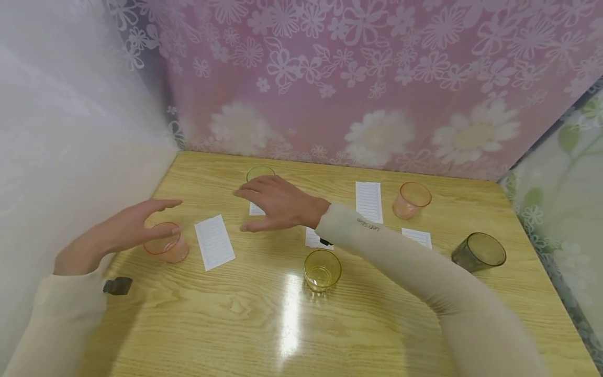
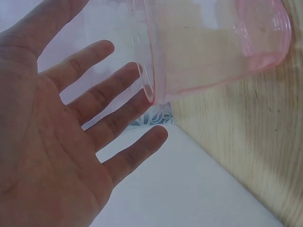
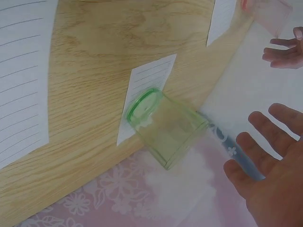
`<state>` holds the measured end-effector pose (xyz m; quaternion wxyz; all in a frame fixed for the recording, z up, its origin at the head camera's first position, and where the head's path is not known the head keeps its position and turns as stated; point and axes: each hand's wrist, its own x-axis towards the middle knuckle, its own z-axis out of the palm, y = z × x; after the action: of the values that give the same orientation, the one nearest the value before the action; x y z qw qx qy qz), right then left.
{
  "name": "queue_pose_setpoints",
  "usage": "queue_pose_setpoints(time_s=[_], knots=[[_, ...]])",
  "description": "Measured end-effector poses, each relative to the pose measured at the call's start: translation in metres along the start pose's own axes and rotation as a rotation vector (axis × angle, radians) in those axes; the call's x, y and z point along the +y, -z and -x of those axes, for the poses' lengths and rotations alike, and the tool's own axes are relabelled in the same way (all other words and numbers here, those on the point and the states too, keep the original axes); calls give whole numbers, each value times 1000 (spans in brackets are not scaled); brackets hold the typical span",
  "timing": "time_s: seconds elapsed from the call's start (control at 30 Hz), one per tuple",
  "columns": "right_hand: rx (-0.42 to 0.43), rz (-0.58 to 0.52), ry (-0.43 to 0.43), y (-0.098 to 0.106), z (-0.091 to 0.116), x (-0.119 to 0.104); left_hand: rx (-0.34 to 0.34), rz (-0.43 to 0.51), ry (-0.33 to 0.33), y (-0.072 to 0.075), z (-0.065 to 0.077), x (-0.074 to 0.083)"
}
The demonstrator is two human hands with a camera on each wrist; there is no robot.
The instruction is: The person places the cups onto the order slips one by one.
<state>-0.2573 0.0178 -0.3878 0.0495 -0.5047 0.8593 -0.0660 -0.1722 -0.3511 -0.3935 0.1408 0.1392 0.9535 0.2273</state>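
At the left of the table stands a pink transparent cup. My left hand is over its rim in the head view, fingers straight and spread. In the left wrist view the fingertips overlap the rim of that pink cup, and the palm holds nothing. My right hand reaches across to the back left with its fingers extended and thumb apart. Near it is a light green transparent cup, standing partly on a lined paper slip; in the head view the hand hides most of this cup.
A yellow cup stands front centre, below the right forearm. To the right are another pink cup and a dark grey-green cup. Lined slips, such as the left one, lie among them. A white wall borders the left side.
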Motion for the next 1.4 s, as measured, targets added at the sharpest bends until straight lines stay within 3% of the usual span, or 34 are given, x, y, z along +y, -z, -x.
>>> queue_pose_setpoints(time_s=[0.47, 0.7, 0.93, 1.4], knots=[[-69, -2, 19, -8, -23, -18, 29, 45, 33, -4, 19, -10], [-148, 9, 16, -15, -30, -23, 21, 91, 47, -11, 19, -12], [-138, 9, 62, -27, -37, -25, 26, 103, 60, -16, 21, -14], [-211, 47, 46, -44, -51, -33, 79, 102, 12, -26, 28, -20]])
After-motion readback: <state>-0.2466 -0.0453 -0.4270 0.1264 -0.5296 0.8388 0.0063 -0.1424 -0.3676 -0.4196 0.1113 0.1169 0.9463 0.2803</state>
